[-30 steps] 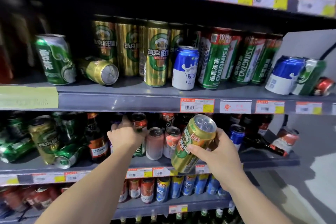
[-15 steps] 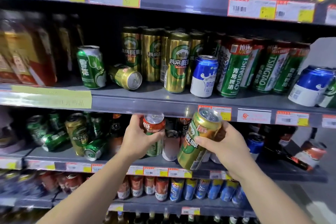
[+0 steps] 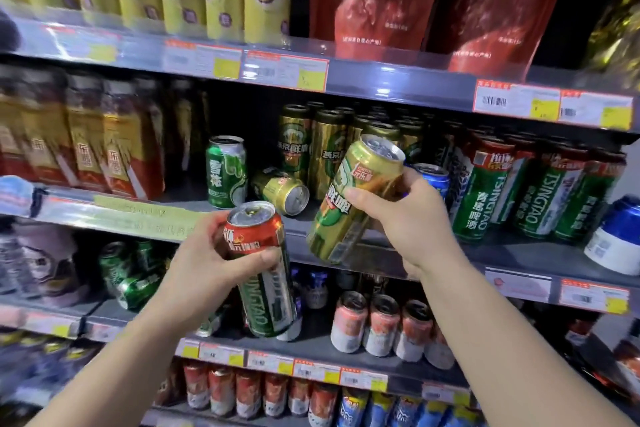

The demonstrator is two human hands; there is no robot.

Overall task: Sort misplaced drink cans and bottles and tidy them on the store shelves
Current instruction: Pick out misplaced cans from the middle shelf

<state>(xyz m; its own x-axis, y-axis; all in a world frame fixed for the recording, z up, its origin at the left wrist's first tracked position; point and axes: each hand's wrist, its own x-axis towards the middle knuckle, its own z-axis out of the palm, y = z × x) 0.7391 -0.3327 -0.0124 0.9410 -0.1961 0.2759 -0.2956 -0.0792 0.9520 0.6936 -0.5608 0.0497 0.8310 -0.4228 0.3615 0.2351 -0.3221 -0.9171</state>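
Observation:
My left hand (image 3: 207, 263) grips a tall green Tsingtao can with a red top (image 3: 263, 270), held in front of the middle shelf's edge. My right hand (image 3: 401, 222) grips a gold beer can (image 3: 353, 201), tilted, its top toward the row of upright gold cans (image 3: 322, 146). On that shelf a small gold can (image 3: 282, 189) lies on its side beside an upright green can (image 3: 225, 172). A blue-and-white can (image 3: 434, 178) stands behind my right hand. A row of green Tsingtao cans (image 3: 533, 191) stands to the right.
Grey shelf edge (image 3: 512, 260) with price tags runs across. Another blue-and-white can (image 3: 614, 239) leans at far right. Pink cans (image 3: 381, 322) stand on the shelf below, with green cans (image 3: 131, 274) lying jumbled at left. Yellow and red bags fill the top shelf.
My left hand has lifted the red-topped green can off the lower shelf to the middle shelf's height. My right hand has raised the gold can toward the gold row. The view has tilted upward.

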